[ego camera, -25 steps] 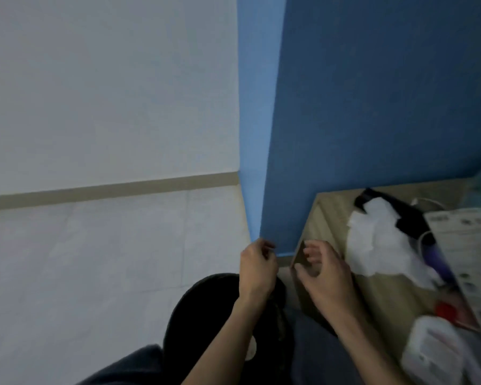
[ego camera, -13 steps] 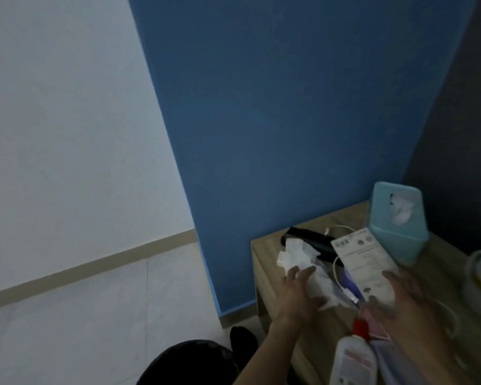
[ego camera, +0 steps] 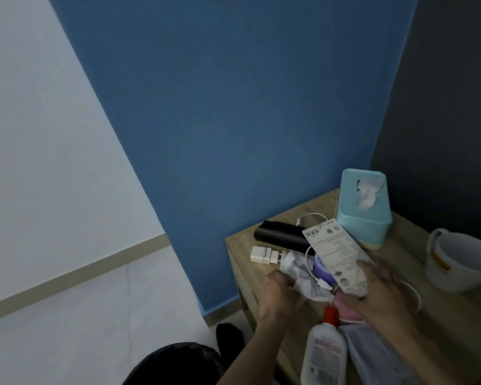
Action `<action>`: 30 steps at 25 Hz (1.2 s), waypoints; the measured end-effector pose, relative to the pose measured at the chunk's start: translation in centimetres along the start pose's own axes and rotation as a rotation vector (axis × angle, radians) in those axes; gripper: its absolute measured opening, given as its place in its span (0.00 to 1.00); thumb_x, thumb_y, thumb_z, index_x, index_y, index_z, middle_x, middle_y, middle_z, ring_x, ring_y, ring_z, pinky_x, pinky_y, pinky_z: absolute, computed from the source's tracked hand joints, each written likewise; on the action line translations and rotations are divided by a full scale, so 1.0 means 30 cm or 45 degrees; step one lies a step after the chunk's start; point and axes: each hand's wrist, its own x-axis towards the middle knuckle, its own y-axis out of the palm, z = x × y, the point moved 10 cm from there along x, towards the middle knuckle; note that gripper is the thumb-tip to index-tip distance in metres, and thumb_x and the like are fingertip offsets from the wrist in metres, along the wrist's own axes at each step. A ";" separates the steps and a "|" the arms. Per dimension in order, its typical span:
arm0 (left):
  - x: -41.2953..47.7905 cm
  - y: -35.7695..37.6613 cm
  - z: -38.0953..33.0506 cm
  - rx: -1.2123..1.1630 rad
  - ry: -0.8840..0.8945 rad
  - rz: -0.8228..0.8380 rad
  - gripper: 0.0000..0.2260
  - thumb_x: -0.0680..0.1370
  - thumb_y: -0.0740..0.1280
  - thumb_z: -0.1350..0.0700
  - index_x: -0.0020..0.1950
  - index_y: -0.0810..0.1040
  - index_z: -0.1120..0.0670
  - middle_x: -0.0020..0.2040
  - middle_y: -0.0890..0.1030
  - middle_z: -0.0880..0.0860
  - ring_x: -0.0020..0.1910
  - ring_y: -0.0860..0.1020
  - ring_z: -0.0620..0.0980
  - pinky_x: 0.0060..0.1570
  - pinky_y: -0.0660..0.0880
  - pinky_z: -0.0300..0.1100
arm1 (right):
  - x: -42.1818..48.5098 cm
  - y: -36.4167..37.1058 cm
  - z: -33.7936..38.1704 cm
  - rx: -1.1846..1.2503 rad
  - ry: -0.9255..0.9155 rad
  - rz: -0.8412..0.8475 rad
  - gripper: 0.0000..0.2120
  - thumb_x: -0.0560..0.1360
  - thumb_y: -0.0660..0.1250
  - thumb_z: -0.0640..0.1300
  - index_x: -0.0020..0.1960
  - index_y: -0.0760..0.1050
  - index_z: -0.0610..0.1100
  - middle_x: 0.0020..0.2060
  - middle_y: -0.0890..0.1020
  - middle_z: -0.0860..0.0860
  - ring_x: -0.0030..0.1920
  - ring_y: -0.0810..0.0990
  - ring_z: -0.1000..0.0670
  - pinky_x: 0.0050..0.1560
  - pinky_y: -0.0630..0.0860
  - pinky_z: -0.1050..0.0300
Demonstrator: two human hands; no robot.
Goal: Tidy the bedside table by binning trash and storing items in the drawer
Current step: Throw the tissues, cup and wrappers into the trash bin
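A wooden bedside table [ego camera: 239,254] stands against the blue wall. My left hand [ego camera: 278,293] is closed on a crumpled white tissue [ego camera: 303,279] near the table's front left. My right hand [ego camera: 381,293] lies over a white printed packet [ego camera: 333,254] and a pink item [ego camera: 345,309]; whether it grips either is unclear. Behind them lie a black cylinder [ego camera: 278,236], a white charger plug [ego camera: 264,254] and a white cable [ego camera: 311,218]. A white bottle with a red cap [ego camera: 324,354] lies at the front edge.
A teal tissue box [ego camera: 361,215] stands at the table's back. A white mug [ego camera: 461,262] sits at the right. A black bin [ego camera: 178,365] is on the floor below my left arm. A grey face mask [ego camera: 372,354] lies by the bottle.
My left hand has bunched the spread tissue into a wad, uncovering the charger plug. My right hand has moved onto the printed packet. The view shifted up and right from the bin to the table.
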 end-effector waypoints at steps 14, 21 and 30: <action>-0.123 -0.426 0.118 -0.332 -0.024 -0.357 0.06 0.72 0.68 0.60 0.40 0.81 0.63 0.26 0.70 0.42 0.23 0.71 0.32 0.24 0.65 0.25 | 0.023 -0.016 0.243 -0.064 -0.158 -0.099 0.33 0.64 0.76 0.43 0.64 0.69 0.35 0.61 0.74 0.33 0.60 0.73 0.34 0.58 0.71 0.43; -0.213 -0.625 0.259 -0.285 -0.069 -0.507 0.06 0.70 0.70 0.60 0.38 0.82 0.62 0.32 0.78 0.51 0.33 0.73 0.42 0.27 0.64 0.30 | -0.010 0.039 0.289 -0.189 -0.085 0.066 0.22 0.63 0.74 0.39 0.55 0.75 0.32 0.49 0.79 0.32 0.50 0.77 0.34 0.51 0.74 0.44; -0.337 -0.866 0.370 -0.191 -0.098 -0.665 0.03 0.69 0.73 0.59 0.41 0.83 0.57 0.34 0.80 0.50 0.31 0.75 0.42 0.28 0.68 0.26 | -0.308 0.145 0.980 0.406 -0.799 0.277 0.26 0.70 0.70 0.44 0.66 0.69 0.43 0.62 0.76 0.46 0.62 0.74 0.47 0.61 0.70 0.55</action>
